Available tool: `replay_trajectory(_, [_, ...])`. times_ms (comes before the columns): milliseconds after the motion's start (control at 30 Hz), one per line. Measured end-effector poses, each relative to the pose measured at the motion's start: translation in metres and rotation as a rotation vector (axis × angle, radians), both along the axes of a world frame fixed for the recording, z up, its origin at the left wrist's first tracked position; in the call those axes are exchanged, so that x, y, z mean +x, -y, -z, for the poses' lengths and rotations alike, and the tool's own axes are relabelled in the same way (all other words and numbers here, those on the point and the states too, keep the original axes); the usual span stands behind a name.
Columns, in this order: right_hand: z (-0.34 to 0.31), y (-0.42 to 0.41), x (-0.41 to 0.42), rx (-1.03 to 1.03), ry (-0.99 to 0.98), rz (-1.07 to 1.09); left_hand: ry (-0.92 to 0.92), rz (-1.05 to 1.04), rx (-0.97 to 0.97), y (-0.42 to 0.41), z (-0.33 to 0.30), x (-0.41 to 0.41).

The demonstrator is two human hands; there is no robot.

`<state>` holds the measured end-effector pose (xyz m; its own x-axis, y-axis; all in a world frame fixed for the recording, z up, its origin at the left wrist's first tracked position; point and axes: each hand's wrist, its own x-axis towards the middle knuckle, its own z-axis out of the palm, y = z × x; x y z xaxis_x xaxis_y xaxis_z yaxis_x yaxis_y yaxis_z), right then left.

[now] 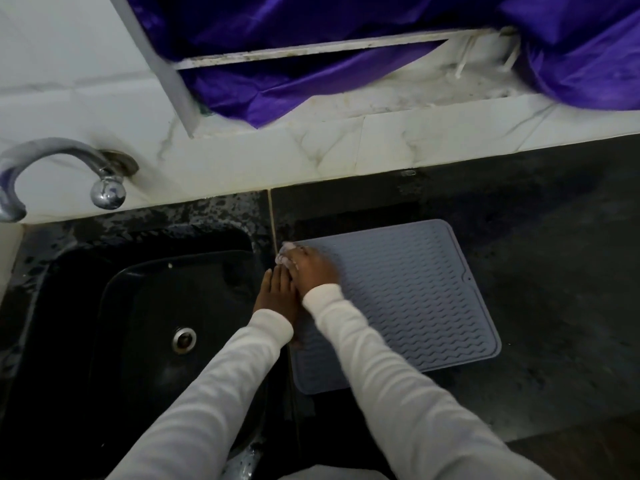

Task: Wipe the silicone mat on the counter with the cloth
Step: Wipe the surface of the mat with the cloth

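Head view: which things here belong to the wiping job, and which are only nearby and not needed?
Belonging to the job:
silicone mat, on the counter
cloth, held at the mat's far left corner
right hand, gripping the cloth
left hand, resting flat at the mat's left edge

Only nearby:
sink
tap
purple fabric

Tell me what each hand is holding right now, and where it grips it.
The right hand grips the bunched cloth, fingers over its top, at the mat's far left corner. The left hand holds nothing; it lies flat at the mat's left edge.
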<state>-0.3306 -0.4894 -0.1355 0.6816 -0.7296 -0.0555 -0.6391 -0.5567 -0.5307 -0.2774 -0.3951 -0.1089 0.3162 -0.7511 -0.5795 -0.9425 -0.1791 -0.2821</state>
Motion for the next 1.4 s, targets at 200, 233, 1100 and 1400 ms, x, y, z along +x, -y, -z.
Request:
replay_trajectory(200, [0.006, 0.013, -0.001, -0.104, -0.197, -0.062, 0.000, 0.031, -0.003, -0.002, -0.002, 0.004])
replay_trajectory(233, [0.007, 0.019, -0.006, -0.130, -0.200, -0.062, 0.003, 0.026, -0.007, -0.002, -0.002, 0.004])
replay_trajectory(1100, [-0.016, 0.098, -0.142, -0.162, -0.067, 0.328, -0.111, -0.054, -0.026, -0.003, -0.001, 0.005])
replay_trajectory(1400, [0.017, -0.035, -0.045, -0.128, -0.205, 0.025, -0.050, -0.048, -0.026, -0.003, -0.003, -0.002])
